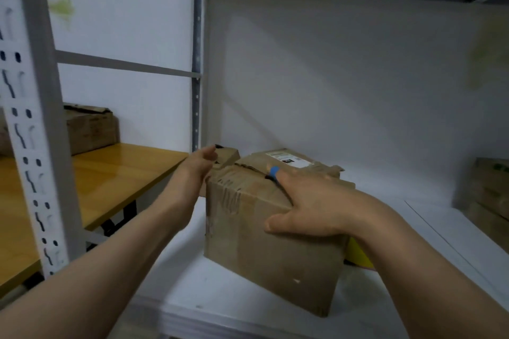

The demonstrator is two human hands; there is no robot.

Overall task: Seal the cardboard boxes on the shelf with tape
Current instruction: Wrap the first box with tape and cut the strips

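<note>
Both hands on a cardboard box [275, 242] standing mid-way along the white shelf [220, 297]

The left arm reaches in from the lower left, the left hand [197, 170] upright against the box's top left corner beside a raised flap [227, 157], fingers bent – whether they pinch the flap I cannot tell. The right arm comes from the lower right; the right hand [316, 206] lies flat on the box's top, fingers spread and straight, thumb on the front face, gripping nothing – a blue band [274, 172] sits at the index fingertip. A yellow thing [358, 253] shows just behind the box's right side, a second box [493, 195] at the far right
</note>
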